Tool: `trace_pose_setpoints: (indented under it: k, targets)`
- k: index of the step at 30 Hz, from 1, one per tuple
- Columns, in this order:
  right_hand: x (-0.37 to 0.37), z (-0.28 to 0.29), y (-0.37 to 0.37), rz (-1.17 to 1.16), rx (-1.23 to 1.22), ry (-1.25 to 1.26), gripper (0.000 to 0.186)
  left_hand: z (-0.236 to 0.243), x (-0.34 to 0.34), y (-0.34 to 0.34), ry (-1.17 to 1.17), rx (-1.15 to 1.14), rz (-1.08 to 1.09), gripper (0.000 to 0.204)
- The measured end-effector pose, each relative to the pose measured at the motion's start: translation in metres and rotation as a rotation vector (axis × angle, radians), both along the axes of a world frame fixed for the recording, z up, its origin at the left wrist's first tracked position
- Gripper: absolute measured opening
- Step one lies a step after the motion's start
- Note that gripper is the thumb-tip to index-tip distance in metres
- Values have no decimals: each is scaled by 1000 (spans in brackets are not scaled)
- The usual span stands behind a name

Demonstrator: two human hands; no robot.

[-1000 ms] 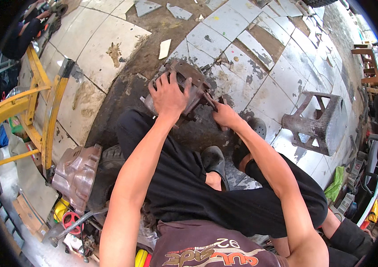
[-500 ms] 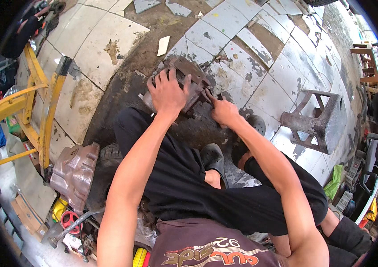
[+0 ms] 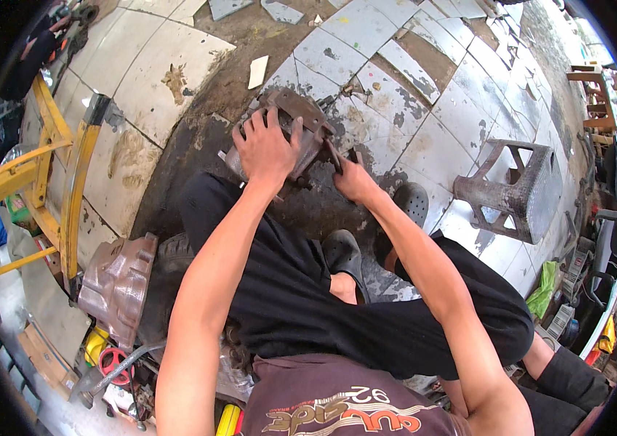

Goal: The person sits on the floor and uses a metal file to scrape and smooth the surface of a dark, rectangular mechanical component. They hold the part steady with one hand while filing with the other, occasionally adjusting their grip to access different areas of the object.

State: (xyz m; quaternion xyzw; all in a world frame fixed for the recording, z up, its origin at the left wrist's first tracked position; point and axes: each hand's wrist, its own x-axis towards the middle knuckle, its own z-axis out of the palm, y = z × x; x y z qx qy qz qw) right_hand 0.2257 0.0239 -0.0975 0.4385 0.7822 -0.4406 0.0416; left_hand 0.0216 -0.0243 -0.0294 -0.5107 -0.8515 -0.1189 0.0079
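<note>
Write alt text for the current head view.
A person's left hand rests on a brown metal casing on a broken tiled floor; the right hand grips a dark tool at the casing's edge. Yellow frame at left, grey stool at right.

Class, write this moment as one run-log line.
left hand: spread on metal casing | right hand: gripping dark bar beside casing | nearby: stool on its side

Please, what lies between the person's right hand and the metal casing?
In the head view, a dark narrow tool runs from the right hand toward the metal casing; whether it touches is unclear.
</note>
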Motion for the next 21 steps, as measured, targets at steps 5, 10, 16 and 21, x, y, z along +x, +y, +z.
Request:
trace_pose_setpoints:
  k: [5,10,16,21]
  targets:
    - [-1,34,4,124,112,-303,86,5,4,1,-21,-66,-18,64]
    - [-3,33,-1,114,144,-287,90,6,4,3,-18,-83,-5,64]
    - [-12,33,-17,42,177,-321,90,5,1,2,-4,-77,-5,63]
    - [-13,26,-1,56,168,-326,91,5,1,5,-7,-74,-15,63]
